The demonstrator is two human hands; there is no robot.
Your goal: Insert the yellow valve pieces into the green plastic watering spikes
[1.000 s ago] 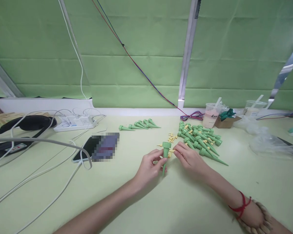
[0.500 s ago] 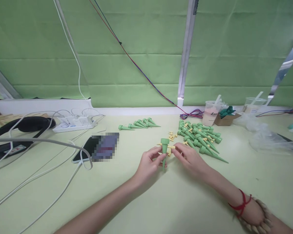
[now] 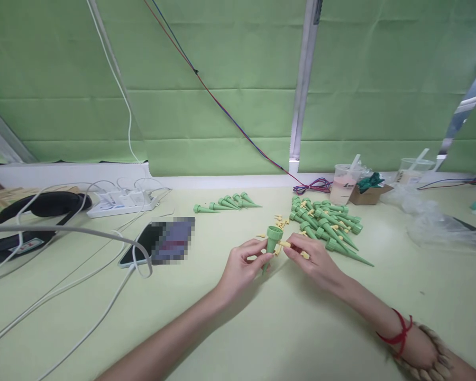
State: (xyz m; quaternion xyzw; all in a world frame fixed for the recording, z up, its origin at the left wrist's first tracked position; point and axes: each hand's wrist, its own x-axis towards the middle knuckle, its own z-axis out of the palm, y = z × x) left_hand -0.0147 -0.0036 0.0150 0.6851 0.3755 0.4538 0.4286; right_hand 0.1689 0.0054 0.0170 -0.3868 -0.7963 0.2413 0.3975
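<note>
One green spike (image 3: 272,243) is in my left hand (image 3: 241,267), pinched upright just above the desk (image 3: 238,328). It now leans a little more to the right than a moment ago. My right hand (image 3: 315,262) has closed on a small yellow pin (image 3: 284,244), whose tip now touches the spike's collar, so the pin seems about to go in.

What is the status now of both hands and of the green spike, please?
Left hand holds green spike upright. Right hand pinches yellow piece at its side. Spike pile lies beyond right hand, apart.

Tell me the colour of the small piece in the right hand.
Pale yellow piece, head view.
</note>
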